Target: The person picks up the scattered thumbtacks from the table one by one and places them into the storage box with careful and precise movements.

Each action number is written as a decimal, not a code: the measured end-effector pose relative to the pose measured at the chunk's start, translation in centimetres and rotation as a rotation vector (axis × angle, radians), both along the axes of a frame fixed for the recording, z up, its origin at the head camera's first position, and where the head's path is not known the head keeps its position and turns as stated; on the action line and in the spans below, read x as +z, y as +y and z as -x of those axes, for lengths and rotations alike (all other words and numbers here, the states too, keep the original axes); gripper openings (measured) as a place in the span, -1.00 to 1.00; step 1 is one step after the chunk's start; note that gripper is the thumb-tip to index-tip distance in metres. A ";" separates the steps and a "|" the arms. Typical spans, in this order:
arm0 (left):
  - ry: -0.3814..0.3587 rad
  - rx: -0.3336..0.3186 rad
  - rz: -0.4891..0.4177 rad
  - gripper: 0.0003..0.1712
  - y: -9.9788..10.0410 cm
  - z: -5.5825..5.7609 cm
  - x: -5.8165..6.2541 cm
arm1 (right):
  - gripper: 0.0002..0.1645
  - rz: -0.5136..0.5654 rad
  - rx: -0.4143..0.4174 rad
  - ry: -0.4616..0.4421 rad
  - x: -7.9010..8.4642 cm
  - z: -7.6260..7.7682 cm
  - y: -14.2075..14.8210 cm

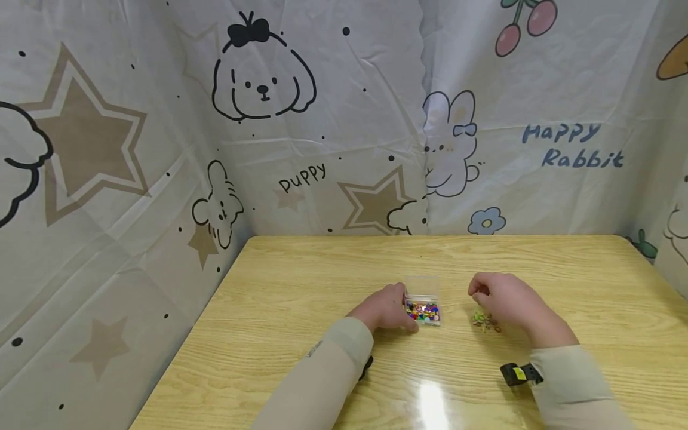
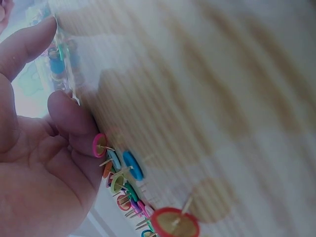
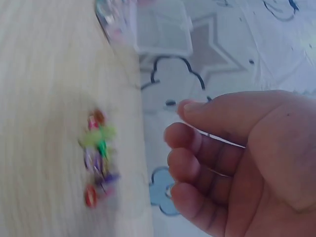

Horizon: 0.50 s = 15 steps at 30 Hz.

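At the middle of the table, a small clear plastic box (image 1: 423,312) with its lid raised holds many colourful round-headed thumbtacks. My left hand (image 1: 388,307) grips the box's left end, thumb on the near side and fingers on the far side. In the left wrist view, loose thumbtacks (image 2: 133,167) with pins showing lie beside the left palm, hidden from the head view. My right hand (image 1: 507,297) hovers over a small pile of thumbtacks (image 1: 485,322) right of the box. Its fingers (image 3: 185,165) are loosely bent, thumb near the index fingertip, with nothing seen between them.
The light wood table (image 1: 301,269) meets printed cloth hangings (image 1: 333,131) at the back and left. The clear lid (image 1: 422,286) stands up behind the box. A black wrist camera (image 1: 517,374) sits at the right cuff.
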<state>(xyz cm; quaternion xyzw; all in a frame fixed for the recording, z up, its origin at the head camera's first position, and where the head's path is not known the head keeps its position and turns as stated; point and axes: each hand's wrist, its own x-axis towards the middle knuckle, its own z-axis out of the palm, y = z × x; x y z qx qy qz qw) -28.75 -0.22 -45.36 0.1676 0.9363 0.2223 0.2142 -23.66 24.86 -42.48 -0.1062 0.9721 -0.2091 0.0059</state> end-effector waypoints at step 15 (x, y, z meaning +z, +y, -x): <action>0.017 -0.011 0.008 -0.37 0.1 0.0 0.0 | -0.83 0.007 0.022 -0.123 -1.3 -0.3 3.0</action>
